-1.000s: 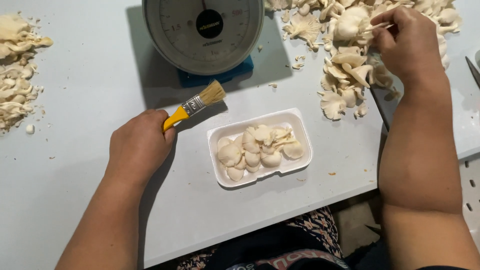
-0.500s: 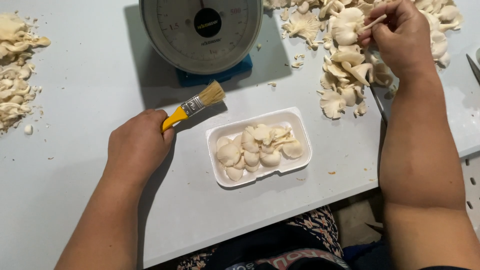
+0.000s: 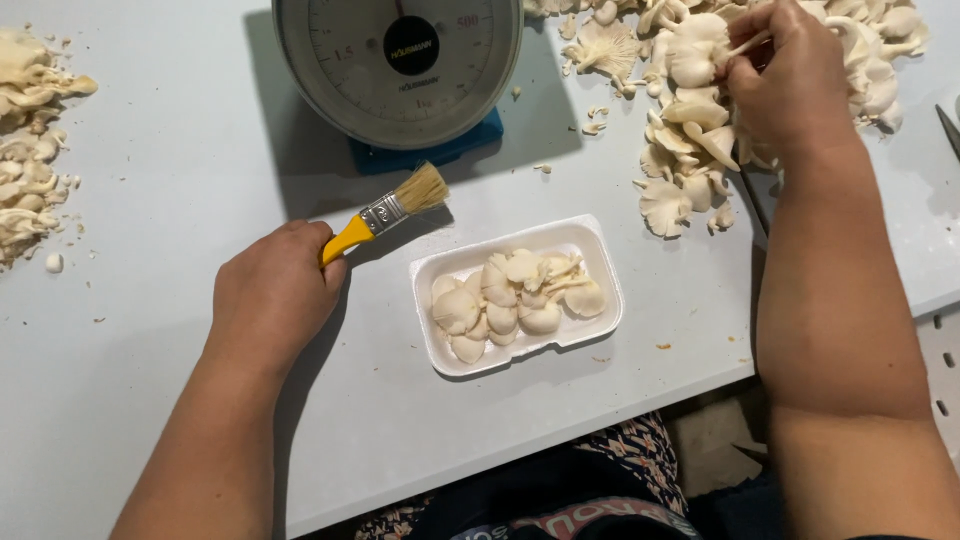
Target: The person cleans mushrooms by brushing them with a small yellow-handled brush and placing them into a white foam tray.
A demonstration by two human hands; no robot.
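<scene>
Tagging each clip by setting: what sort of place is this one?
Probably a small mushroom packing bench. A dial scale stands on the white table, loose mushrooms lie heaped, and a foam tray holds some; the left hand grips a brush.

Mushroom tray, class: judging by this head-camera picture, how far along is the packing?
Done: the white foam tray holds a layer of mushrooms. In hand: the right hand picks at the loose mushroom pile; the left hand grips a yellow brush. Left: much of that pile, and the dial scale carries no tray.
</scene>
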